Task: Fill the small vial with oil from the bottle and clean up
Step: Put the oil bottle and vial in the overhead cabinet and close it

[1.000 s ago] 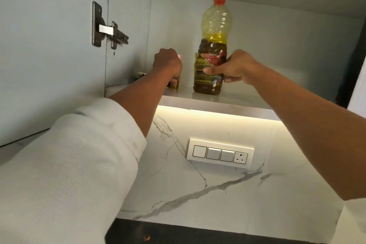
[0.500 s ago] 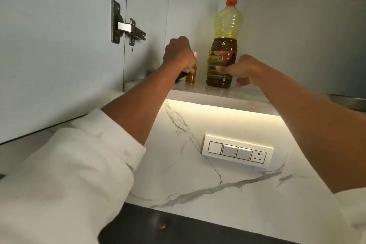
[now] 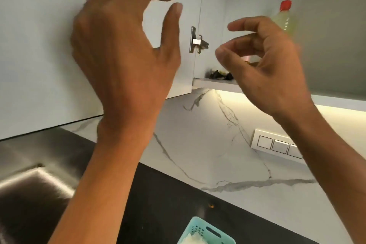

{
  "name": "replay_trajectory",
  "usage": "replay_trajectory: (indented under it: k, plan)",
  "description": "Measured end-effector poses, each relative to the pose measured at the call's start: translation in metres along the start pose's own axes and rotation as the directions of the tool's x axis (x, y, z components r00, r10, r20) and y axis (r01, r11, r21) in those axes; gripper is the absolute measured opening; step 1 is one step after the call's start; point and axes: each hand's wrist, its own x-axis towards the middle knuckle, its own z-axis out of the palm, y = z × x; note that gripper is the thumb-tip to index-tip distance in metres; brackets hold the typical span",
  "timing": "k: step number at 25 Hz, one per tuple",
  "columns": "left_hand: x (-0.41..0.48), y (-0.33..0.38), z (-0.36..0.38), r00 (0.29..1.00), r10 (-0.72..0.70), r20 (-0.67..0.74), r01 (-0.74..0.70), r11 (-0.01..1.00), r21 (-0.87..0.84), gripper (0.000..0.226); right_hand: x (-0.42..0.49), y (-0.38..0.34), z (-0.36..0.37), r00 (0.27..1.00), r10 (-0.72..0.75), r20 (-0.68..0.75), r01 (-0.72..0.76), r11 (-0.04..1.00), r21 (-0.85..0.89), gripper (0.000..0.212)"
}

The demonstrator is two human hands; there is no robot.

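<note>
The oil bottle (image 3: 286, 17) with its red cap stands on the cabinet shelf (image 3: 215, 83); only its yellow neck and cap show above my right hand (image 3: 265, 65). The small vial is almost wholly hidden behind that hand. My right hand is in front of the shelf, fingers loosely curled and empty. My left hand (image 3: 126, 49) is raised before the open cabinet door (image 3: 39, 65), fingers spread and curved, holding nothing. Both hands are off the shelf.
A door hinge (image 3: 197, 42) sits at the cabinet's edge. Some dark small items (image 3: 219, 75) lie on the shelf's left end. Below are a steel sink (image 3: 29, 188), a dark counter (image 3: 168, 200), a teal basket (image 3: 206, 232) and a switch panel (image 3: 275, 145) on the marble wall.
Both hands have let go of the vial and bottle and pulled back from the shelf toward me. The view has swung left and down, showing the sink and counter.
</note>
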Motion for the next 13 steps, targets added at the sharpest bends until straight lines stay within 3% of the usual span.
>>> replay_trajectory:
  k: [2, 5, 8, 10, 13]
  plan:
    - [0.0, -0.006, -0.048, 0.999, -0.044, -0.023, 0.048, 0.987, 0.153, 0.034, -0.017, -0.036, 0.012, 0.996, -0.078, 0.054, 0.076, 0.996, 0.04, 0.04]
    - [-0.005, -0.007, -0.107, 0.974, -0.224, -0.02, 0.219, 0.924, 0.313, 0.047, -0.042, -0.081, 0.026, 0.983, -0.14, 0.123, 0.124, 0.984, 0.13, 0.038]
    - [-0.016, 0.01, -0.141, 0.968, -0.193, -0.159, 0.246, 0.853, 0.46, 0.063, -0.061, -0.12, 0.036, 0.96, -0.227, 0.163, 0.187, 0.956, 0.225, 0.038]
    - [-0.024, 0.021, -0.159, 0.96, -0.198, -0.197, 0.258, 0.899, 0.352, 0.064, -0.073, -0.149, 0.041, 0.936, -0.319, 0.151, 0.27, 0.923, 0.274, 0.038]
    - [-0.023, 0.028, -0.179, 0.875, -0.441, -0.2, 0.451, 0.893, 0.002, 0.059, -0.084, -0.189, 0.045, 0.891, -0.433, 0.137, 0.388, 0.883, 0.264, 0.04]
